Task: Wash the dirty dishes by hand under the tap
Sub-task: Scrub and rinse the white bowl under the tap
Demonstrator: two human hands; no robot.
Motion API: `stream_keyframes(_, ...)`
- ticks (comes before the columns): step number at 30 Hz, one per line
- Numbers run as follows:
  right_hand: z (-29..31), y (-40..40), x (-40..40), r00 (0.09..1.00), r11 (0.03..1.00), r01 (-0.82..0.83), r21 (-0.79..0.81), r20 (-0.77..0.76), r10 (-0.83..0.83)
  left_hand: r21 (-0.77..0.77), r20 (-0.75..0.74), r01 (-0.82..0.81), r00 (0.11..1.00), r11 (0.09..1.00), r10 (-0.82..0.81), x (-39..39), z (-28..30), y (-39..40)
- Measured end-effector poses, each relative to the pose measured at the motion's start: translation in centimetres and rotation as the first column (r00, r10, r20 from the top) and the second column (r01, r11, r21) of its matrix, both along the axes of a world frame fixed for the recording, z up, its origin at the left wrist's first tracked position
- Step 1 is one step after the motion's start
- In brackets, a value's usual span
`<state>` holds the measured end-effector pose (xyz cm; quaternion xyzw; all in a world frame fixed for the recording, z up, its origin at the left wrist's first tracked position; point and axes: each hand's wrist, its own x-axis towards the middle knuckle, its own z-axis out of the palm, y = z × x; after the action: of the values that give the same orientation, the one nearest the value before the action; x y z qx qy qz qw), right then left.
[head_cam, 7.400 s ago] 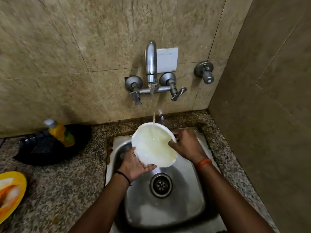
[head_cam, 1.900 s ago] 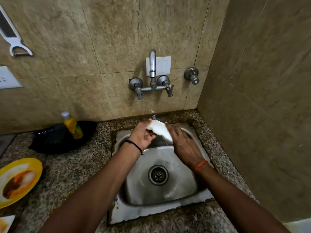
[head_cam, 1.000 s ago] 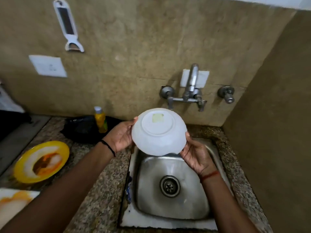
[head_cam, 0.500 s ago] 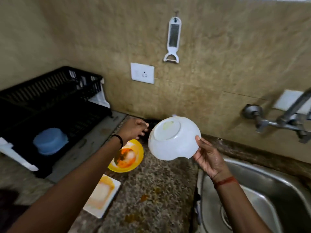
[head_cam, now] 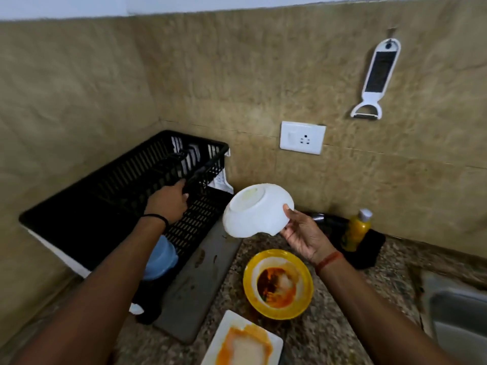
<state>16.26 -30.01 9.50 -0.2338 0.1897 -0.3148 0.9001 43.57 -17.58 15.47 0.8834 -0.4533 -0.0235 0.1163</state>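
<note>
**Clerk:** Since half a second ago: view swung left, tap gone from the frame, only a corner of the sink (head_cam: pixel 458 320) left at lower right. White bowl (head_cam: pixel 257 210) carried from over the basin to mid-frame, above the counter (head_cam: pixel 350 312), base toward the camera, rim pinched by the right hand (head_cam: pixel 303 233). Left hand (head_cam: pixel 168 202) has reached to the black drying rack (head_cam: pixel 121 185) at centre left, fingers curled at its near rim bar; whether they actually grip it I cannot tell.

**Checker:** Meaning for the task?

**Clerk:** Judged: bowl rinsed, now on its way to the rack. One dish done, dirty ones outstanding.

**Checker:** Count, please.

**Clerk:** White bowl, one, held in the air, just right of the rack, touching nothing but the hand. Blue bowl (head_cam: pixel 160 262), one, upturned in the rack at lower centre left, partly behind the left forearm. Yellow bowl (head_cam: pixel 278 283), one, soiled with orange-brown residue, on the counter below the white bowl. White square plate (head_cam: pixel 242 343), one, orange smears, bottom edge of the frame. Yellow bottle (head_cam: pixel 355 230), one, grey cap, on a black tray (head_cam: pixel 371 248) at centre right. Grey mat (head_cam: pixel 200 285), one, beside the rack. Wall items: socket plate (head_cam: pixel 302 138), one; hanging peeler (head_cam: pixel 376 80), one, upper right.

**Checker:** Dirty items remaining?

**Clerk:** Two in view: yellow bowl, square plate.
</note>
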Motion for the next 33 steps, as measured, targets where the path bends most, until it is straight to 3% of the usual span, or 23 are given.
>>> stream_keyframes(4,-0.9,-1.1,6.3,0.996,1.0,0.006,0.015,-0.086,-0.005,-0.076,-0.185,0.029,0.982,0.997,-0.042,1.2,0.0,0.0)
stream_keyframes(13,-4.0,-2.7,16.9,0.98,0.995,-0.08,0.06,-0.177,0.089,-0.164,-0.268,0.023,0.961,0.986,-0.067,2.2,-0.4,-0.3)
stream_keyframes(28,-7.0,-5.0,26.9,0.937,0.983,-0.177,-0.043,-0.313,0.155,-0.204,-0.238,0.006,0.97,0.979,-0.055,3.3,-2.0,-1.3)
stream_keyframes(31,-8.0,-5.2,27.5,0.891,0.976,-0.214,-0.047,-0.42,0.175,-0.211,-0.243,0.02,0.967,0.977,-0.072,3.4,-2.0,-1.4)
stream_keyframes(33,-8.4,-5.4,28.1,0.803,0.972,-0.224,-0.066,-0.578,0.146,-0.215,-0.241,0.03,0.967,0.976,-0.083,3.4,-2.0,-1.3)
